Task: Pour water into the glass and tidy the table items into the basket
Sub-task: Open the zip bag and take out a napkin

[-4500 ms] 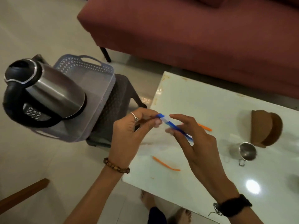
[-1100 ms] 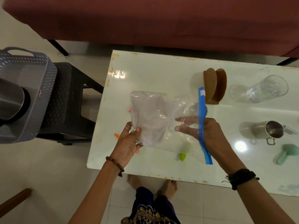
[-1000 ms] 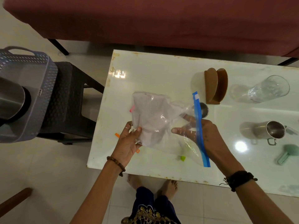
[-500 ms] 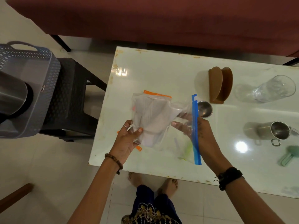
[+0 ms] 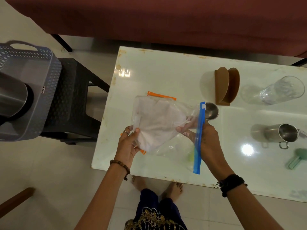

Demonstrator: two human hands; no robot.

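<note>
Above the white table (image 5: 166, 73) I hold a clear zip bag (image 5: 157, 123) with a blue zip strip (image 5: 199, 135) and something pale inside. My left hand (image 5: 127, 145) pinches its lower left corner. My right hand (image 5: 204, 140) grips the end with the blue strip, fingers partly inside the plastic. A clear glass (image 5: 282, 90) lies on its side at the far right. The grey basket (image 5: 48, 90) sits on a dark stool (image 5: 71, 103) to the left, with a steel kettle (image 5: 11, 97) in it.
On the table are a brown wooden holder (image 5: 226, 85), a small steel cup (image 5: 211, 111), a steel mug (image 5: 285, 135), a green scoop (image 5: 297, 159), orange strips (image 5: 161, 95) under the bag and a green item (image 5: 191, 156) seen through it. A red sofa (image 5: 166, 17) lies beyond.
The bag has been drawn in a little: the blue strip has swung from slanted to nearly upright and my right hand has come closer to my left. The camera has tilted slightly.
</note>
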